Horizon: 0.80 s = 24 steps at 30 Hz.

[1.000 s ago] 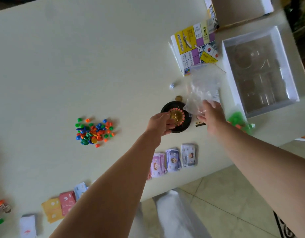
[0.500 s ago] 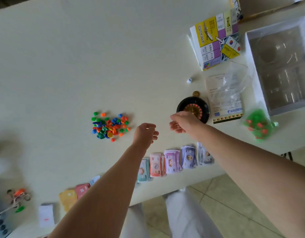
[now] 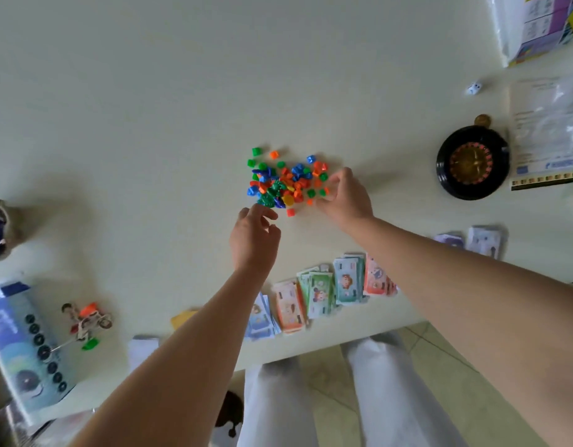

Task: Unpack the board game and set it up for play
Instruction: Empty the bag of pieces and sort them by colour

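Reaching over the table (image 3: 149, 108), both hands are meeting at the pile of coloured plastic pieces (image 3: 285, 182), which is lying near the table's middle. The left hand (image 3: 253, 233) is hovering at the pile's near-left edge, fingers loosely curled and holding nothing. The right hand (image 3: 343, 198) is curving round the pile's right edge, fingertips touching pieces; whether it is pinching 1 cannot be told. The roulette wheel (image 3: 472, 162) is sitting well apart to the right, with paper money (image 3: 327, 291) lying along the near edge.
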### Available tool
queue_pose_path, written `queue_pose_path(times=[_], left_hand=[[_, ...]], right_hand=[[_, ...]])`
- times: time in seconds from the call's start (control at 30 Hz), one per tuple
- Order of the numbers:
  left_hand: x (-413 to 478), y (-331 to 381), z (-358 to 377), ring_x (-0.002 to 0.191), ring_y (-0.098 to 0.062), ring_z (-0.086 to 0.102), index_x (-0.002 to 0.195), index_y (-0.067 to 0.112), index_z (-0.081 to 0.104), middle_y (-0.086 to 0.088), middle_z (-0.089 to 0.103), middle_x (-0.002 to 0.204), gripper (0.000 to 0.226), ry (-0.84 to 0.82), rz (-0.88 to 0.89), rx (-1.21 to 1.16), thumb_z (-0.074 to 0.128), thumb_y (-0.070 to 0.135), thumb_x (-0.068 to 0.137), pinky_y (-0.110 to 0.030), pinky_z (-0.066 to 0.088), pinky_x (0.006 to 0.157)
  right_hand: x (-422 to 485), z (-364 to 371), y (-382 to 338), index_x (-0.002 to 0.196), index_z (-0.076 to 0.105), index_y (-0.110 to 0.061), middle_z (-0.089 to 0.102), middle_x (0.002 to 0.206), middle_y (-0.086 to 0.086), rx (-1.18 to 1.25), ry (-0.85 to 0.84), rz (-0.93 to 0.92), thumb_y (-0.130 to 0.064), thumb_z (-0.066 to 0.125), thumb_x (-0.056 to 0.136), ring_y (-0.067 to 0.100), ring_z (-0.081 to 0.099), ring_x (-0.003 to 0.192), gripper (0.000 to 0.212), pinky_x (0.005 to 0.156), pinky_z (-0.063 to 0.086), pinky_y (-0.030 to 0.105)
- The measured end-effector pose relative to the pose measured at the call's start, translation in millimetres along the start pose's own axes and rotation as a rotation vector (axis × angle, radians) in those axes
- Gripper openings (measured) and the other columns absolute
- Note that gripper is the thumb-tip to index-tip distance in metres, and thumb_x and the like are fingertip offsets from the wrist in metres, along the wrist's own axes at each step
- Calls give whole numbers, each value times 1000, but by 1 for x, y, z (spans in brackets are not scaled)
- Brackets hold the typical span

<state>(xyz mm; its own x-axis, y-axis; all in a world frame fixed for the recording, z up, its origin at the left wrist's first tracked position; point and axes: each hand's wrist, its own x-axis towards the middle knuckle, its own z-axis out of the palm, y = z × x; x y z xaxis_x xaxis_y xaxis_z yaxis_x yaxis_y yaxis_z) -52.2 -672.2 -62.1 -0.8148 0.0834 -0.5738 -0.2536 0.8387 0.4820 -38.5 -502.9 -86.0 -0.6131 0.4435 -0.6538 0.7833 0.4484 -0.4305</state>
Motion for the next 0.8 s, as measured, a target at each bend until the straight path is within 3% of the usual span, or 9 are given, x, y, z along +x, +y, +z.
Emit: queue_pose_path(times=[0.1,0.23,0.37,0.43,0.53,0.63,0.8], left_hand=[[8,-2,2,69,-13,48,95,17,64,2,53,93,23,6,102,6,58,3,78,-24,35,60],[18,9,6,80,-23,56,98,16,61,-3,55,105,23,45,263,61,61,6,77,-28,41,61],[28,23,16,86,-29,55,106,13,61,-8,54,103,34,87,395,232,65,8,73,-30,35,57],[32,27,21,87,-29,55,102,11,61,-9,54,101,32,102,448,315,70,10,71,-30,32,58],[39,28,25,90,-30,56,95,9,63,-11,56,101,28,133,459,391,76,18,72,-32,32,60],[43,25,25,90,-31,58,91,10,64,-10,58,99,27,140,465,417,78,23,72,-34,37,61],[43,17,19,79,-32,57,88,11,62,-10,58,89,25,187,473,433,76,15,67,-31,35,58]], right_hand=[[6,16,6,103,56,-11,63,107,7,-51,72,-16,-30,76,78,24,59,97,37,72,38,26],[10,14,11,86,67,-11,71,93,7,-12,84,-80,-23,77,77,25,64,90,18,79,50,34],[2,11,23,93,61,-4,67,87,10,66,69,-236,-12,78,74,24,61,75,26,71,48,32],[0,12,28,95,62,-7,64,89,12,10,65,-299,-8,77,72,26,61,78,28,69,44,27],[2,15,28,96,67,-8,60,93,13,-84,92,-312,-5,71,75,26,60,83,21,70,37,22],[7,15,23,93,67,-6,63,89,12,-82,83,-318,-10,70,78,26,61,81,16,72,45,28],[15,-2,23,87,59,-10,64,78,3,139,68,-199,-13,70,79,22,60,72,13,68,49,33]])
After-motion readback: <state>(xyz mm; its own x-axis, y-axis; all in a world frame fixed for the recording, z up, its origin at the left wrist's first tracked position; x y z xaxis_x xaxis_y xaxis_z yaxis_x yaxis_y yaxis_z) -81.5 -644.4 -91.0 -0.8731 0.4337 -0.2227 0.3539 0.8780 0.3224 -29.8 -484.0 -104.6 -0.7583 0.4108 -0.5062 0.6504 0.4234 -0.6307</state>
